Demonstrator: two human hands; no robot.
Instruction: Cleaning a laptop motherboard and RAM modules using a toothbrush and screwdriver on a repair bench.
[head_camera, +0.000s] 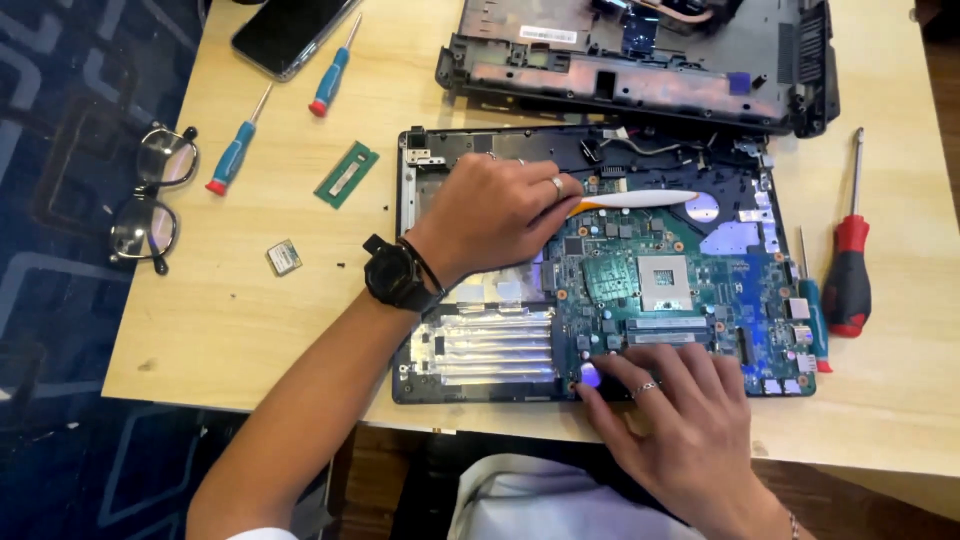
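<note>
Right hand (680, 405) pressing motherboard (660, 290), left hand (495, 210) gripping brush (640, 199)

phone (290, 30) cut off by top edge; pry tool (640, 199) handle hidden in left hand (495, 210)

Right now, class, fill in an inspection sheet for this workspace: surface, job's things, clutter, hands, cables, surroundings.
Surface: pale wooden table, a few dark specks.
Job's things: open laptop base with its board bare; white and orange pry tool lying across the board.
Clutter: second laptop shell, phone, glasses, two blue screwdrivers, red screwdriver, memory stick, small chip.
Hands: left hand, watch on the wrist, grip shut on the pry tool; right hand flat, fingers spread on the board's near edge.
Cables: thin wires at the base's far edge.
Surroundings: dark patterned floor.
</note>
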